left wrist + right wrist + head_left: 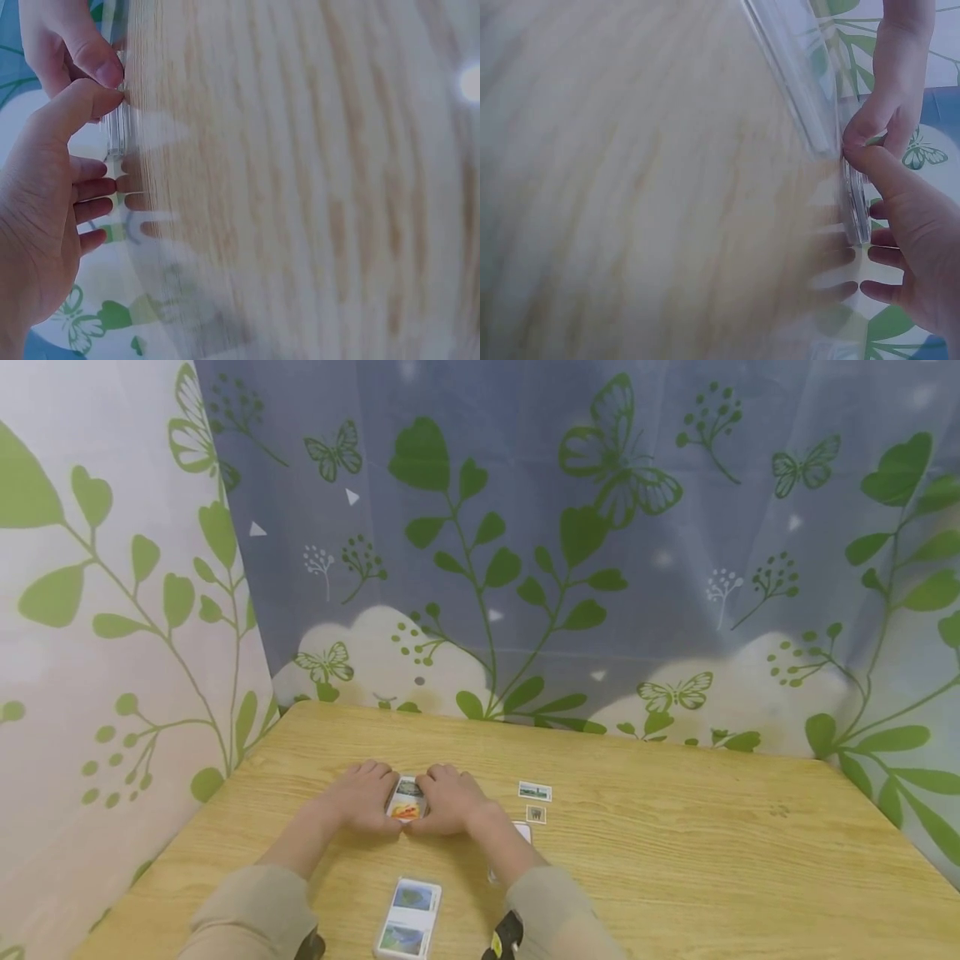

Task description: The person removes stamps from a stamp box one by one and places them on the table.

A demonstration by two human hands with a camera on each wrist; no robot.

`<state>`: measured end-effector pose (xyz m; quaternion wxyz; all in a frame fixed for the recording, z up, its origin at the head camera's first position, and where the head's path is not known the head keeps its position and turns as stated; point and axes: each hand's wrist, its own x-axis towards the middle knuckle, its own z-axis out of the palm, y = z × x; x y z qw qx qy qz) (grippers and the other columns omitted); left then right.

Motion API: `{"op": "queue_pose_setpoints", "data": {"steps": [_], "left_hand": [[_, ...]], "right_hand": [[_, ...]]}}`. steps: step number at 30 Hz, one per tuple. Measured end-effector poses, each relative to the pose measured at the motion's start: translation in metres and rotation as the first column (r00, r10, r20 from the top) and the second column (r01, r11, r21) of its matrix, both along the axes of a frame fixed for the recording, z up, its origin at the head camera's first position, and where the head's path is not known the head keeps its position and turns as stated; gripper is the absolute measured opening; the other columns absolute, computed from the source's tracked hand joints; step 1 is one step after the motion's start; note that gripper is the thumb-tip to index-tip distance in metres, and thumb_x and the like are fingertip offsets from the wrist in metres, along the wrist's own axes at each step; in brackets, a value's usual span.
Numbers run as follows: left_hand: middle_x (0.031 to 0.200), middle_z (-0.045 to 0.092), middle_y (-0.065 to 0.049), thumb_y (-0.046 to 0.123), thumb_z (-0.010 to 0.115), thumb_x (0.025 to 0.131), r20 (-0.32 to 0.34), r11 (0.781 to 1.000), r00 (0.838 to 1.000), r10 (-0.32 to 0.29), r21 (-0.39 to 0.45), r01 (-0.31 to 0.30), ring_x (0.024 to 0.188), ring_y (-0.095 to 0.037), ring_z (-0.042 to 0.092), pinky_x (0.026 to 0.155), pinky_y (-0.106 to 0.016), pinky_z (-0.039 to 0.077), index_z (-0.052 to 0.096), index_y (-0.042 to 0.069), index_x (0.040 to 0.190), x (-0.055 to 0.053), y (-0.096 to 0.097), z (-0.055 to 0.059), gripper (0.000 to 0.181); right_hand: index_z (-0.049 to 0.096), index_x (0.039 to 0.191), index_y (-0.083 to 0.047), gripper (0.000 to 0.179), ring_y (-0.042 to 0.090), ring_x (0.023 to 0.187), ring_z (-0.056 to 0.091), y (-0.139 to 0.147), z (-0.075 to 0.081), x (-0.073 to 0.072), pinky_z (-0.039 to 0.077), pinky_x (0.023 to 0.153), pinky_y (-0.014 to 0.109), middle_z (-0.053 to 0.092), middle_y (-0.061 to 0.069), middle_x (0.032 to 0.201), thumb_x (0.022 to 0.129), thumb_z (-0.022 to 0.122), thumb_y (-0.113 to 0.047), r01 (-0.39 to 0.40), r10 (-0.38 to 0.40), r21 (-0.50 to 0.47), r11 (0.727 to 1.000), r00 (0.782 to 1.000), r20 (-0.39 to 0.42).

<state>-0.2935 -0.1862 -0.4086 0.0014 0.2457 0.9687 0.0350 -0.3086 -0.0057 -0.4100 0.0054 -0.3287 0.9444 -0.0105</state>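
Observation:
A flat clear plastic case (407,788) with two small pictures, one dark green and one orange, lies on the table between the hands. My left hand (366,799) holds its left side, the thumb at the near edge. From the other side my right hand (453,803) holds it, the two thumbs meeting at the near end. In the left wrist view the case (117,135) shows edge-on, with the left fingers beside it. Its layered clear edge (857,206) also appears in the right wrist view, beside the right fingers.
Nearer the body lies a second clear case (408,918) with two bluish-green pictures. Two small stamp-like pictures, a wider one (535,791) and a smaller one (536,814), lie to the right. Another case (522,832) is partly hidden by the right forearm. A patterned curtain (525,568) hangs behind the table.

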Motion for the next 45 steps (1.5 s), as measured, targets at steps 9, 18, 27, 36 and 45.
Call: {"op": "queue_pose_setpoints", "data": {"steps": [9,18,27,36,45], "left_hand": [[0.124,0.048,-0.017,0.049,0.058,0.074,-0.011,1.000,1.000,-0.004,-0.003,0.004,0.115,-0.033,0.040,0.099,-0.049,0.033,0.048,-0.006,0.125,0.0018,-0.0006,-0.0002,0.076],[0.125,0.047,-0.015,0.048,0.057,0.075,-0.005,1.000,1.000,0.005,-0.013,-0.005,0.117,-0.031,0.039,0.101,-0.046,0.031,0.046,-0.006,0.127,0.0008,0.0004,-0.0018,0.076],[0.123,0.048,-0.015,0.047,0.058,0.074,-0.004,1.000,1.000,0.004,-0.014,-0.005,0.116,-0.032,0.040,0.099,-0.047,0.032,0.047,-0.005,0.126,0.0013,0.0008,-0.0011,0.075],[0.120,0.049,-0.016,0.047,0.057,0.074,-0.025,1.000,1.000,0.000,-0.028,0.000,0.114,-0.033,0.041,0.097,-0.048,0.033,0.049,-0.005,0.124,-0.0008,0.0016,0.0001,0.073],[0.122,0.049,-0.014,0.054,0.056,0.074,-0.029,0.997,0.999,0.019,-0.078,-0.022,0.115,-0.031,0.041,0.099,-0.047,0.033,0.048,-0.003,0.127,-0.0029,0.0031,-0.0030,0.079]], "right_hand": [[0.051,0.128,-0.010,0.071,0.023,0.121,0.041,-0.0066,0.0017,-0.0020,0.033,0.101,0.040,0.048,0.006,0.130,0.077,0.059,-0.059,-0.022,0.025,0.058,0.998,0.998,-0.057],[0.052,0.127,-0.009,0.072,0.022,0.121,0.041,-0.0086,0.0038,-0.0037,0.032,0.103,0.041,0.050,0.005,0.129,0.076,0.060,-0.060,-0.019,0.023,0.068,0.998,0.998,-0.056],[0.052,0.129,-0.010,0.070,0.021,0.123,0.040,-0.0056,0.0006,-0.0062,0.030,0.104,0.045,0.049,0.003,0.130,0.075,0.064,-0.054,-0.015,0.016,-0.028,0.999,1.000,0.008],[0.053,0.127,-0.010,0.068,0.019,0.118,0.042,-0.0040,0.0034,-0.0066,0.035,0.101,0.040,0.051,0.002,0.127,0.075,0.064,-0.052,-0.027,0.027,-0.044,0.999,1.000,0.005],[0.054,0.126,-0.010,0.067,0.019,0.119,0.043,-0.0034,0.0024,-0.0068,0.036,0.100,0.037,0.051,0.003,0.128,0.075,0.065,-0.051,-0.033,0.033,-0.051,0.998,0.999,0.009]]}}
